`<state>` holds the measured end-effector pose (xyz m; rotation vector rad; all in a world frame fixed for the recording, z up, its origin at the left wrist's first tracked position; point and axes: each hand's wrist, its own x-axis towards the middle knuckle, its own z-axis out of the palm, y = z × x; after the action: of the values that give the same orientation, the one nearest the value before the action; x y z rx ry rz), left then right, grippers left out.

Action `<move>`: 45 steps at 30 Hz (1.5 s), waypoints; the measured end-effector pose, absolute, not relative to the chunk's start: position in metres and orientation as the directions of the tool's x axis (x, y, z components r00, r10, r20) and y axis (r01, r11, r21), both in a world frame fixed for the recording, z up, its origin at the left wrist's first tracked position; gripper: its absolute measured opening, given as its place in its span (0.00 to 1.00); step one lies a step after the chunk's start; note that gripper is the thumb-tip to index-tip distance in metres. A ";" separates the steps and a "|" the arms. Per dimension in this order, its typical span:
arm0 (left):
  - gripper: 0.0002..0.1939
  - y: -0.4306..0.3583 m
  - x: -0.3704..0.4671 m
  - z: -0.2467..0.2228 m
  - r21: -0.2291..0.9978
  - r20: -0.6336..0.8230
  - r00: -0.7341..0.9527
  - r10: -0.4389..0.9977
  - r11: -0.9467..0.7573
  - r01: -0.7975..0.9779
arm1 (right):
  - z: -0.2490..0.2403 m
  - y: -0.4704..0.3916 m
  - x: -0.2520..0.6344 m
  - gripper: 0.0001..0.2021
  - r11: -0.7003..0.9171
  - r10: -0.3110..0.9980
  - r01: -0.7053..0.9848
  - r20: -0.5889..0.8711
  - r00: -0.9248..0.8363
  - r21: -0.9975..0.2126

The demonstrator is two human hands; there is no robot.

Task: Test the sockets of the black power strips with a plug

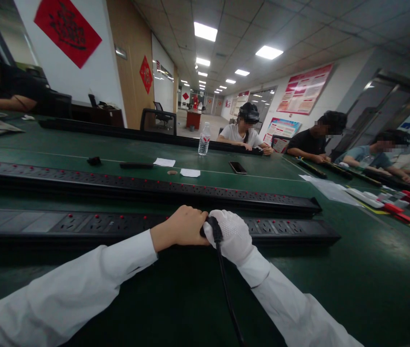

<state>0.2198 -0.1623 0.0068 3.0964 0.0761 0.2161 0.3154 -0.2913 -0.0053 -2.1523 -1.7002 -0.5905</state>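
Note:
A long black power strip (183, 235) with sockets and red caps lies across the bench in front of me. My right hand (231, 233), in a white dotted glove, is closed round a black power plug (215, 230) at the strip's socket face. From the plug a black cable (226, 289) runs down toward me. My bare left hand (186, 225) lies over the strip beside the plug, fingers curled; its fingertips are hidden, so what they grip does not show. Whether the plug's pins are in a socket cannot be seen.
Behind lies a second long power strip (132, 185). Farther back are a water bottle (204, 140), a phone (238, 167), paper slips (190, 172) and a long black bar (125, 135). Several people sit around the green table (371, 270); red and white parts (395, 209) lie right.

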 end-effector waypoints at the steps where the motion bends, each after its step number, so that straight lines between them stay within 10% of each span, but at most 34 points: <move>1: 0.29 -0.162 0.220 0.007 0.025 0.142 0.988 0.054 -0.998 0.051 | -0.005 -0.291 0.315 0.13 -0.238 0.833 0.971 0.514 0.205 -0.002; 45: 0.31 -0.163 0.220 0.008 -0.006 0.155 0.987 0.042 -0.999 0.044 | -0.014 -0.293 0.314 0.11 -0.235 0.740 0.966 0.665 0.104 0.110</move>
<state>0.2198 -0.1631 0.0083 3.1408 0.0681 0.2442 0.3140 -0.2927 -0.0144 -2.0359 -1.6714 -0.8834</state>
